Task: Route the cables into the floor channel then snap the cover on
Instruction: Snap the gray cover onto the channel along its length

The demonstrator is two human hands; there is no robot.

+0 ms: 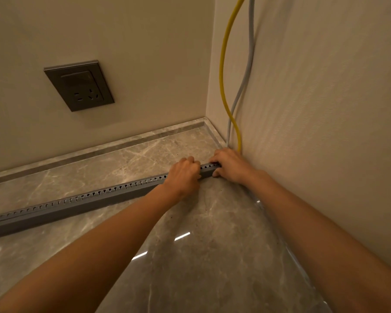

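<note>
A long grey slotted floor channel (81, 201) lies across the marble floor, from the left edge to the right wall. My left hand (184, 173) grips the channel near its right end, fingers curled over the top. My right hand (229, 164) holds the channel's very end by the wall, thumb on the near side and fingers over the top. A yellow cable (224, 71) and a grey cable (248, 64) hang down the right wall and drop behind my right hand. Where they end is hidden. I see no separate cover.
A dark wall socket (79, 85) sits on the back wall, up left. A marble skirting strip (99, 147) runs along the foot of the back wall. The right wall (325, 109) stands close beside my right arm. Glossy marble floor (201, 256) spreads below my arms.
</note>
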